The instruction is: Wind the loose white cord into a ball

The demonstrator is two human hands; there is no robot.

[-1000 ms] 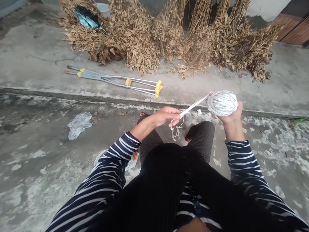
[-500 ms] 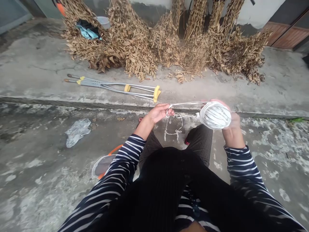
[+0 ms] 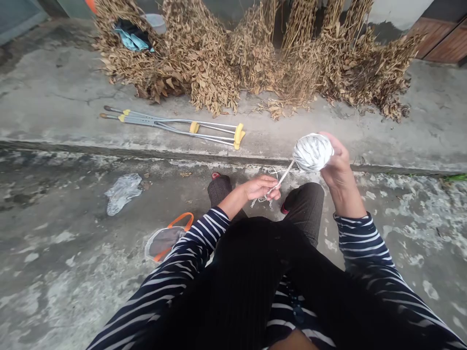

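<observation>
A ball of white cord (image 3: 312, 152) is gripped in my right hand (image 3: 338, 163), its fingers round the far right side of the ball and partly hidden behind it. From the ball's lower left a taut white strand (image 3: 286, 174) slants down to my left hand (image 3: 261, 187). The left fingers are closed on that strand in a pinch. Below and behind the left hand hang short knotted loops of the same cord (image 3: 270, 202), partly covered by the hand.
Crutches (image 3: 175, 125) with yellow pads lie on the raised concrete step (image 3: 65, 126). Dried plant bundles (image 3: 211, 68) lean along the wall. A crumpled plastic bag (image 3: 123, 193) lies on the lower ground, and a mesh bag with orange handles (image 3: 164, 240) rests by my left arm.
The ball has moved up and left and turned in my right hand. My left hand has come down and right, so the strand between them is shorter and steeper.
</observation>
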